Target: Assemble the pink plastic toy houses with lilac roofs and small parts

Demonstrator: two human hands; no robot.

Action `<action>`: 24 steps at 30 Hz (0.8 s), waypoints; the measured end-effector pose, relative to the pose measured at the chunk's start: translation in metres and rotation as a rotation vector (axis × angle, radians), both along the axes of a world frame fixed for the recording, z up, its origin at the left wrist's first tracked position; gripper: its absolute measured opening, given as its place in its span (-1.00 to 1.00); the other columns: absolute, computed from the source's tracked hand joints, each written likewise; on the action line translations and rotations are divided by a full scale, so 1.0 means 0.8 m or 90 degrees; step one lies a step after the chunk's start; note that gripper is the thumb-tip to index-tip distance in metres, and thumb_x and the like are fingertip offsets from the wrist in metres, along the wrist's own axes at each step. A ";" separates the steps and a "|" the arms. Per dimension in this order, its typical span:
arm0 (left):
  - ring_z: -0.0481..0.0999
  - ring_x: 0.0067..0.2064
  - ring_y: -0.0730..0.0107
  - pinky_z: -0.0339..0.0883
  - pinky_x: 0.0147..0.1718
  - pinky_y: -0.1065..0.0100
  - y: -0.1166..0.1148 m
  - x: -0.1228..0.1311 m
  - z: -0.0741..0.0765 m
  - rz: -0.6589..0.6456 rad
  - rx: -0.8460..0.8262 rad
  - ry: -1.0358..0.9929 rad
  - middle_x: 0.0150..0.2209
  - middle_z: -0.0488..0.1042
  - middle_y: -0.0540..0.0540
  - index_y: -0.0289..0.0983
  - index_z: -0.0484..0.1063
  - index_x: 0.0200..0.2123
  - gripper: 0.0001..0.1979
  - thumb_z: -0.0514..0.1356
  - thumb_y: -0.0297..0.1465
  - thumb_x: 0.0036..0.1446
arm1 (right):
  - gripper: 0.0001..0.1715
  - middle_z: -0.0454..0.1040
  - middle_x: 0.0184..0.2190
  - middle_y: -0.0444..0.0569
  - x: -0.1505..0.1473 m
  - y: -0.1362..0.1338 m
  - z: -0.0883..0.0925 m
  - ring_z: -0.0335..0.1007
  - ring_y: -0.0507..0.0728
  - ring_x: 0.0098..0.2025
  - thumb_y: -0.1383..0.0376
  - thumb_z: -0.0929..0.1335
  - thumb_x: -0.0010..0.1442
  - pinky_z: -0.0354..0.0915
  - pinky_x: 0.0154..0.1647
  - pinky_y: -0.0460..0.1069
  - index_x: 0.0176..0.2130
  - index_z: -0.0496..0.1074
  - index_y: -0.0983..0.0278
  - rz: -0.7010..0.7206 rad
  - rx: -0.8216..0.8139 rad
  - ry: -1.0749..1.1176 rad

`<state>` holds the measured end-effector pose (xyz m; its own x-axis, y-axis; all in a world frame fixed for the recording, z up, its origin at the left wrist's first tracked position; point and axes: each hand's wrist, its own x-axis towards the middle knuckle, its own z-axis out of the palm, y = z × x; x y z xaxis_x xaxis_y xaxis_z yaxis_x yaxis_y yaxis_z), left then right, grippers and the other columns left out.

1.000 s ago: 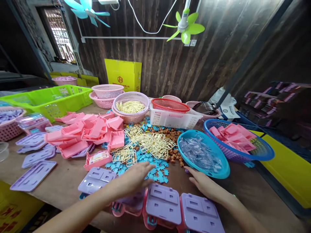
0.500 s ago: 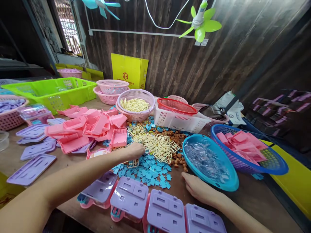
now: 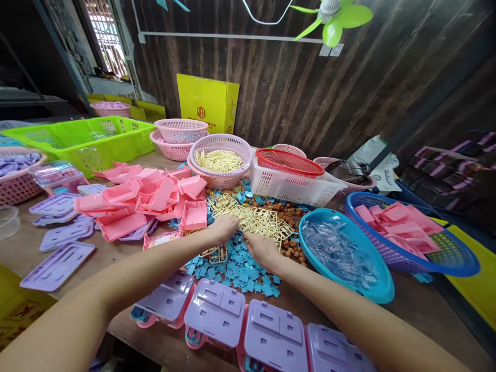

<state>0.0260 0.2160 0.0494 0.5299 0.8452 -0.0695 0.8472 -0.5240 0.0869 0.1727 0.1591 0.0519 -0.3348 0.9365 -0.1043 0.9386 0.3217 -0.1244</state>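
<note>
My left hand (image 3: 223,229) and right hand (image 3: 262,248) rest on the cream plastic frames (image 3: 251,222), fingers curled loosely; I cannot tell whether either grips one. Blue chips (image 3: 236,268) lie just below my fingertips, purple-lidded boxes (image 3: 217,312) nearer me.

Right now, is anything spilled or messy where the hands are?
Yes. Small blue pieces and brown bits lie loose on the table, not in baskets. Both the left hand and the right hand reach the jumbled cream frames.
</note>
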 end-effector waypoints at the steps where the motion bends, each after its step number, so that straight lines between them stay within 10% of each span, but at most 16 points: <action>1: 0.53 -0.18 0.17 0.36 -0.22 0.28 0.000 0.000 -0.001 0.003 0.003 0.004 -0.28 0.53 -0.26 -0.32 0.47 -0.18 -0.80 0.11 -0.44 0.15 | -0.73 0.54 -0.27 0.01 -0.006 0.005 -0.002 0.44 0.12 -0.20 0.37 0.19 0.23 0.25 -0.24 -0.03 -0.16 0.42 0.22 -0.004 0.007 -0.019; 24: 0.47 -0.14 0.32 0.37 -0.14 0.15 0.012 0.005 -0.017 0.029 -0.051 0.000 -0.15 0.46 -0.12 -0.33 0.40 -0.16 -0.74 0.11 -0.26 0.20 | -0.70 0.43 -0.12 -0.01 -0.036 0.050 -0.017 0.41 0.10 -0.15 0.20 0.27 0.26 0.35 -0.11 0.11 -0.06 0.36 0.30 -0.110 -0.009 -0.061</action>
